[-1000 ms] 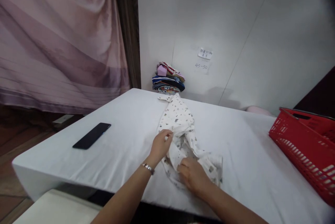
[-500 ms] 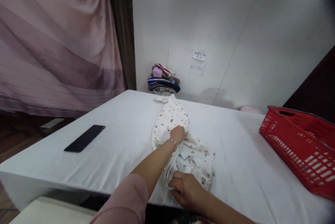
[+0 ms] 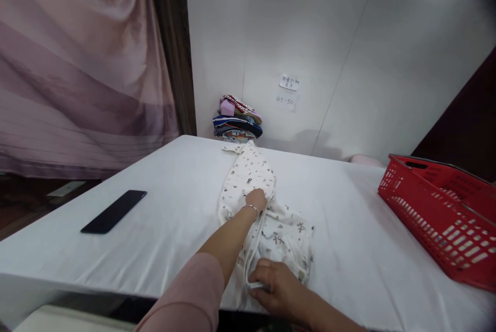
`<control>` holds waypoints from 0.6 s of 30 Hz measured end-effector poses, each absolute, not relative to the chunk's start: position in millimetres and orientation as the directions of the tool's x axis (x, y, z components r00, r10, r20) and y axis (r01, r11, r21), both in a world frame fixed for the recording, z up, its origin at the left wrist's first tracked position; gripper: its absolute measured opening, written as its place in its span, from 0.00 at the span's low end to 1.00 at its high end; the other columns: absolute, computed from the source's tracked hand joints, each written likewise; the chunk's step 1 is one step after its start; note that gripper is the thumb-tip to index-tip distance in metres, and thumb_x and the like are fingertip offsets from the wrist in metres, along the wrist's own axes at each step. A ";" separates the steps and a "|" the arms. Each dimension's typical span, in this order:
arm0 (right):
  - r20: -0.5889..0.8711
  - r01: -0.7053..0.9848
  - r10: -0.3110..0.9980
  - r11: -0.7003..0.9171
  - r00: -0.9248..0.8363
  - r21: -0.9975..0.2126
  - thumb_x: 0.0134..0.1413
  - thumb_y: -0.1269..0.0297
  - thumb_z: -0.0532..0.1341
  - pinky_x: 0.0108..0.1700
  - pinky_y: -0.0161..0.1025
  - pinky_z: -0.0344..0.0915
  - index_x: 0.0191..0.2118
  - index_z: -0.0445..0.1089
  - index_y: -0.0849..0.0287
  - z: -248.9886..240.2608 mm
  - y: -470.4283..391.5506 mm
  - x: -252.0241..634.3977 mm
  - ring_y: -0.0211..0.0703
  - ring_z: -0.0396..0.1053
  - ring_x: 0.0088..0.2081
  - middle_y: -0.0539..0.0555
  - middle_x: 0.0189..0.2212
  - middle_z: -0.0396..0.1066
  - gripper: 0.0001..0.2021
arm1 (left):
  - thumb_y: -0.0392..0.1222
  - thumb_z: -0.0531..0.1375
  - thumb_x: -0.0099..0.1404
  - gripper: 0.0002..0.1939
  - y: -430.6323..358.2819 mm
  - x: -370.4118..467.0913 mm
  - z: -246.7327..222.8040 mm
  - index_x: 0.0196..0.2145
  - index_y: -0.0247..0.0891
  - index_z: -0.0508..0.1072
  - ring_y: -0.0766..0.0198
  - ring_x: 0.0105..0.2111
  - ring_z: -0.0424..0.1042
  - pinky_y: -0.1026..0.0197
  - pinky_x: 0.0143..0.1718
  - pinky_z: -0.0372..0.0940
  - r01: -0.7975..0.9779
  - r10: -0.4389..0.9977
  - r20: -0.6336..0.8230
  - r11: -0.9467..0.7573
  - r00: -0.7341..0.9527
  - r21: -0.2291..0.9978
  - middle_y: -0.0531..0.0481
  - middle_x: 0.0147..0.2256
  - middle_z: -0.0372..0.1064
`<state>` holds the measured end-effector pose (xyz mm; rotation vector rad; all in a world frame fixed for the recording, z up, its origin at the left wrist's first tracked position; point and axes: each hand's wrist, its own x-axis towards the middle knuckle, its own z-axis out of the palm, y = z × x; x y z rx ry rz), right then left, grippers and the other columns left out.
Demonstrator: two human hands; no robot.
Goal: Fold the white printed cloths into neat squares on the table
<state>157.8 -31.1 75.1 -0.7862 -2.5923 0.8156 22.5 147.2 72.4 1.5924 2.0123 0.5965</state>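
Basket [image 3: 434,213] glossy red plastic; garment [image 3: 248,171] soft matt printed cloth.

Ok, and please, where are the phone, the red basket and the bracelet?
Phone [image 3: 113,212]: head view, middle of screen.
Red basket [image 3: 430,221]: head view, near side wall.
Bracelet [image 3: 251,207]: head view, top of band.

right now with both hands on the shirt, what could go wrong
The shirt lies rumpled under the left hand, so creases could get pressed in. The right hand pinches an edge near the table's front; that part might slip over. Tugging hard with the right hand could stretch the thin edge.
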 end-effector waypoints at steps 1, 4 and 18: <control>0.112 0.418 0.595 0.673 -0.796 -0.610 0.48 0.69 0.58 0.37 0.31 0.60 0.39 0.70 0.56 76.9 -31.8 159.0 0.37 0.67 0.35 0.51 0.33 0.69 0.10 | 0.32 0.58 0.52 0.07 149.0 20.5 75.1 0.30 0.31 0.74 0.52 0.44 0.69 0.56 0.45 0.62 0.720 0.972 -0.114 0.229 -0.206 0.655 0.36 0.38 0.72; 0.052 0.486 0.652 0.613 -0.757 -0.623 0.47 0.67 0.60 0.41 0.34 0.63 0.52 0.65 0.52 83.3 -31.1 168.5 0.40 0.68 0.38 0.52 0.39 0.71 0.22 | 0.33 0.55 0.55 0.08 155.7 4.5 96.3 0.31 0.30 0.74 0.54 0.41 0.71 0.57 0.42 0.64 0.570 0.962 -0.101 0.232 -0.252 0.788 0.37 0.34 0.73; 0.187 0.737 0.805 0.591 -0.563 -0.326 0.55 0.66 0.52 0.48 0.45 0.64 0.46 0.71 0.49 124.8 24.1 276.1 0.47 0.65 0.49 0.55 0.49 0.67 0.15 | 0.39 0.58 0.56 0.15 -15.7 -80.6 131.3 0.42 0.33 0.71 0.56 0.35 0.73 0.57 0.35 0.69 -0.604 0.880 -0.295 0.012 -0.372 0.797 0.45 0.31 0.74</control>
